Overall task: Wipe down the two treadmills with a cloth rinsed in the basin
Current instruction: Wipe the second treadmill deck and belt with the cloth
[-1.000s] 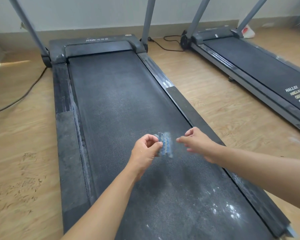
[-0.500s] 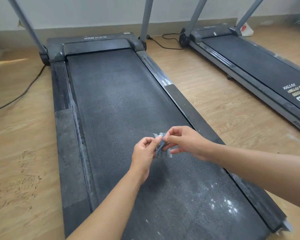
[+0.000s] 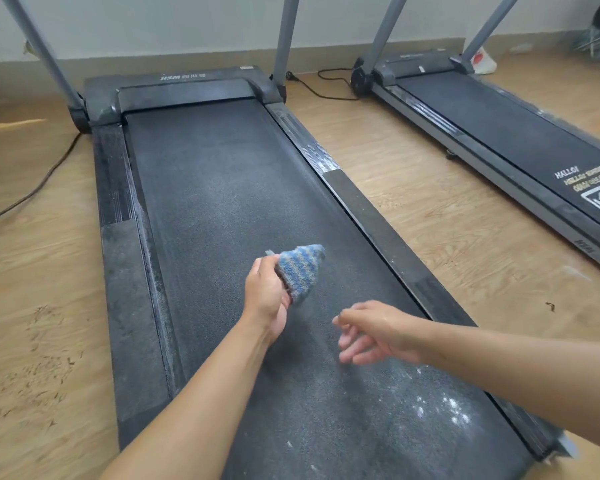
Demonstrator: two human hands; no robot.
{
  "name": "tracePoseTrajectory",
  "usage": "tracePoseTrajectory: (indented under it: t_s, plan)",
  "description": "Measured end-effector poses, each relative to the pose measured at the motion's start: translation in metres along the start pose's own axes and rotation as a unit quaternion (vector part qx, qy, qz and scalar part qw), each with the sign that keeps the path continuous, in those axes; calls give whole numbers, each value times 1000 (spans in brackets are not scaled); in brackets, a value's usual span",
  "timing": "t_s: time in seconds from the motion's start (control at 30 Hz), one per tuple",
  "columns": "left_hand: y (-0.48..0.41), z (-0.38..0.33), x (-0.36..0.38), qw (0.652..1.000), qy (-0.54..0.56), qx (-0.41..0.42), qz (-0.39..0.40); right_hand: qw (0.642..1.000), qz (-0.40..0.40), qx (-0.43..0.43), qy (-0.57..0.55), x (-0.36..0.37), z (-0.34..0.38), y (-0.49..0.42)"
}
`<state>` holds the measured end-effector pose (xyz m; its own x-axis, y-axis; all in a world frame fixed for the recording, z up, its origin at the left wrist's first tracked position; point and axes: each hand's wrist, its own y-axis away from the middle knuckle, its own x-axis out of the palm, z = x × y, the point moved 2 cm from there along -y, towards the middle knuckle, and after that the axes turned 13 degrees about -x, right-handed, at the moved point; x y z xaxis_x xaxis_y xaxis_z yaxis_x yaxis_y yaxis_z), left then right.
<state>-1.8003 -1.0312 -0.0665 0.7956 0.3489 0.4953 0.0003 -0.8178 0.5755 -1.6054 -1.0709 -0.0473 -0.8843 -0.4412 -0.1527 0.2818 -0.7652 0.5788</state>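
Above the dusty treadmill belt (image 3: 222,188), the left hand (image 3: 265,296) is clamping the striped blue cloth (image 3: 300,268), its length pointing forward; the right hand (image 3: 378,332) is hovering nearby, fingers (image 3: 352,356) loosely apart, empty.

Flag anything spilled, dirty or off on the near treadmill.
White powdery specks are scattered on the near treadmill's belt at its near right corner, and a pale dust line runs along the belt's left edge. Both stand out on the dark surface. The cloth, held in the left hand, is over neither.
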Motion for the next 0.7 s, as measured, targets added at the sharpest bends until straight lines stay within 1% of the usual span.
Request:
tracePoseTrajectory:
  t_s: [0.07, 0.1, 0.13, 0.2, 0.27, 0.33, 0.4, 0.5, 0.53, 0.6, 0.63, 0.7]
  plan:
    - [4, -2, 5, 999, -3, -8, 34, 996, -49, -77, -4, -13, 8, -9]
    - [8, -2, 8, 999, -3, -16, 52, 992, -56, -116, -11, -18, 18, -10]
    - [11, -3, 10, 997, -4, -24, 70, 988, -47, -147, -19, -22, 26, -11]
    - [15, -4, 15, 994, -12, -43, 102, 982, 0, -185, -34, -24, 38, -16]
    - [16, -5, 16, 993, -27, -46, 107, 981, 29, -183, -59, -24, 45, -16]
    - [15, -7, 16, 996, -36, -30, 80, 982, 37, -159, -94, -22, 46, -15]
    - [11, -8, 15, 998, -44, -14, 48, 984, 28, -143, -101, -20, 44, -14]
    - [6, -7, 12, 997, -61, -31, 39, 986, 7, -130, -102, -19, 43, -16]
    - [6, -5, 12, 995, -91, -36, 34, 987, -4, -130, -97, -20, 44, -17]
    - [6, -2, 11, 985, -171, -18, 18, 987, -31, -129, -87, -25, 45, -18]
    - [6, 0, 10, 980, -198, -5, 20, 987, -42, -130, -84, -27, 46, -18]
    - [3, 5, 6, 973, -225, 6, 48, 986, -57, -132, -84, -30, 44, -18]
